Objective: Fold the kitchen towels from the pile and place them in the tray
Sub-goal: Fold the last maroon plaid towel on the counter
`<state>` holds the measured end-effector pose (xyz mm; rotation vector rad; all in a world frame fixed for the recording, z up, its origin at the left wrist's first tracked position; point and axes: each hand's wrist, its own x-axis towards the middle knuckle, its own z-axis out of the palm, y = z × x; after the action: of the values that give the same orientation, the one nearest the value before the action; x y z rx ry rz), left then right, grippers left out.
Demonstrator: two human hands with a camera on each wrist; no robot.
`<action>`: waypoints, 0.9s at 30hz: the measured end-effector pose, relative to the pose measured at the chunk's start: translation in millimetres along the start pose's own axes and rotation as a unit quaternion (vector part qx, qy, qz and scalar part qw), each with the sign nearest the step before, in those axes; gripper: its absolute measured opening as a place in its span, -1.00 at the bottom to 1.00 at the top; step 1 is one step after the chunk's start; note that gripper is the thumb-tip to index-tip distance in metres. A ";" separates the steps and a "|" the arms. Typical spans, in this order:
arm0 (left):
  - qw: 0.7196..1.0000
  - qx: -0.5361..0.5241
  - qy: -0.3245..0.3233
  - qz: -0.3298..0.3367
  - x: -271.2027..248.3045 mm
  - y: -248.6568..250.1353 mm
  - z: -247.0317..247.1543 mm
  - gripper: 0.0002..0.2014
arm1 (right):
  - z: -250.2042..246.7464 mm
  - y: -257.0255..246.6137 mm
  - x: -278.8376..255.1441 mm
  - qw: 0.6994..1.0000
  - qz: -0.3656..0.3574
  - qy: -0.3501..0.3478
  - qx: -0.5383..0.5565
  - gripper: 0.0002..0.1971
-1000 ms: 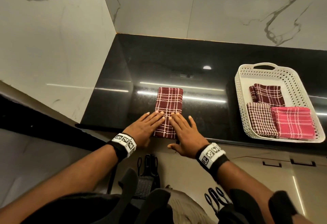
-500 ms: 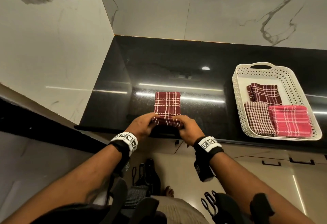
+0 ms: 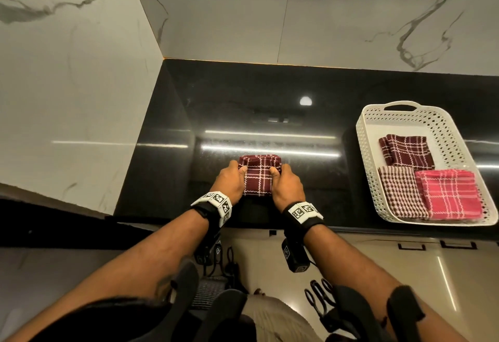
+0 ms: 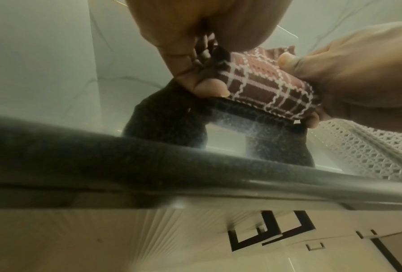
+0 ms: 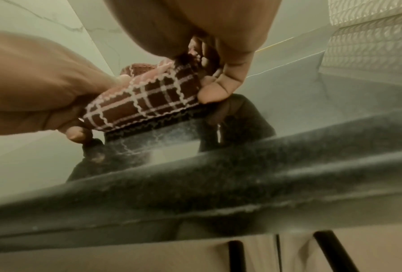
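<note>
Gripping the maroon plaid towel (image 3: pixel 258 177) from both sides, the left hand (image 3: pixel 231 183) and the right hand (image 3: pixel 286 186) each have a thumb on top of the cloth and fingers curled under its outer edge. The towel sits near the front edge of the black countertop (image 3: pixel 243 109), doubled over into a thick, compact packet; judged from its bulk, the final fold is being closed or has just been closed. The white perforated tray (image 3: pixel 363 136) stands well apart to the right, on the same counter, and already holds three folded towels: a dark maroon plaid one (image 3: pixel 407 151) at the back, a houndstooth-patterned one (image 3: pixel 399 193) at front left and a pink plaid one (image 3: pixel 448 194) at front right. No pile of unfolded towels is visible, so this is probably the last piece. Remaining work: transfer to the tray. Open floor in the tray appears at the back only. The counter between towel and tray is unobstructed; the near rim must be cleared by lifting.
</note>
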<state>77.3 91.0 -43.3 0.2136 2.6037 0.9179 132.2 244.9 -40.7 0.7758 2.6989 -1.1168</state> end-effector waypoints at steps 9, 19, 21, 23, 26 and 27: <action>0.994 0.085 0.036 -0.057 14.5 18.4 7.1 -0.74 | -4.2 -6.7 24.6 0.996 0.040 -0.012 -0.077 -0.52; 0.964 0.175 0.122 0.161 -14.3 -6.9 -9.8 -0.77 | -12.2 -6.4 -16.1 0.967 -0.166 0.081 -0.175 -0.57; 0.921 0.250 0.092 0.283 -17.8 -12.1 0.0 -0.58 | -5.6 -5.3 -24.0 0.950 -0.216 0.000 -0.227 -0.41; 0.888 0.311 0.047 0.335 -12.3 -13.7 8.5 -0.41 | 2.3 -4.6 -21.1 0.934 -0.218 -0.060 -0.276 -0.34; 0.885 0.364 -0.006 0.292 4.8 -19.0 9.3 -0.32 | 7.6 1.1 -7.8 0.926 -0.194 -0.089 -0.311 -0.32; 0.889 0.368 -0.027 0.273 9.8 -22.1 7.0 -0.27 | 7.4 4.3 -4.1 0.925 -0.185 -0.100 -0.316 -0.31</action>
<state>70.5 80.4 -65.1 1.1909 2.7493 -0.0055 137.3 240.7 -47.5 0.0461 2.8134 -0.2751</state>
